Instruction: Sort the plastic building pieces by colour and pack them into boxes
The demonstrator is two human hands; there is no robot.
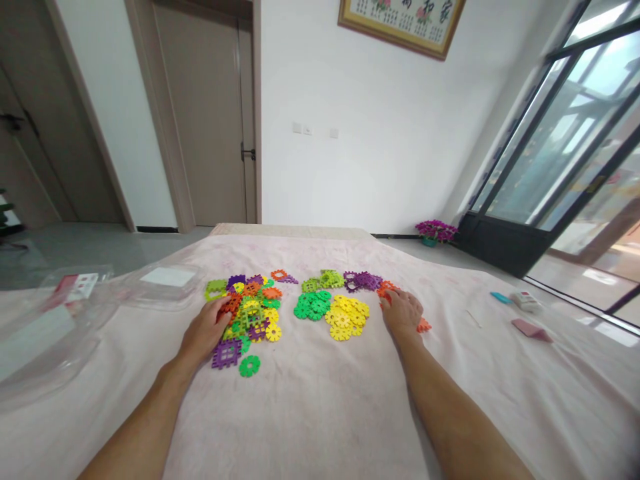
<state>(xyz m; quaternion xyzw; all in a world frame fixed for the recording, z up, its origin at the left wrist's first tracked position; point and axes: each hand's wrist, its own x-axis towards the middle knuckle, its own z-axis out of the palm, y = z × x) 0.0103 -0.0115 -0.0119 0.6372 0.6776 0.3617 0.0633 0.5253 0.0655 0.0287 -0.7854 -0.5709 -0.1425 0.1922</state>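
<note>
My left hand [206,328] is at the left edge of a mixed heap of plastic building pieces, thumb and fingers closed on an orange square building piece [232,305]. Around it lie purple squares [227,354], light green squares [251,316] and yellow notched discs [273,332]. A green notched disc [249,365] lies apart in front. My right hand [403,311] is curled over orange building pieces [424,325] on the right, its fingertips at an orange piece [387,287]; the palm hides the rest. Between my hands are piles of green discs [313,305], yellow discs [347,317], light green squares [329,279] and purple pieces [364,281].
Clear plastic packages [163,283] lie on the left of the pink cloth-covered table [300,413]. At the right are a blue item [501,298], a small white box [526,302] and a pink folded piece [532,329]. Behind stand a wall and a door [203,113].
</note>
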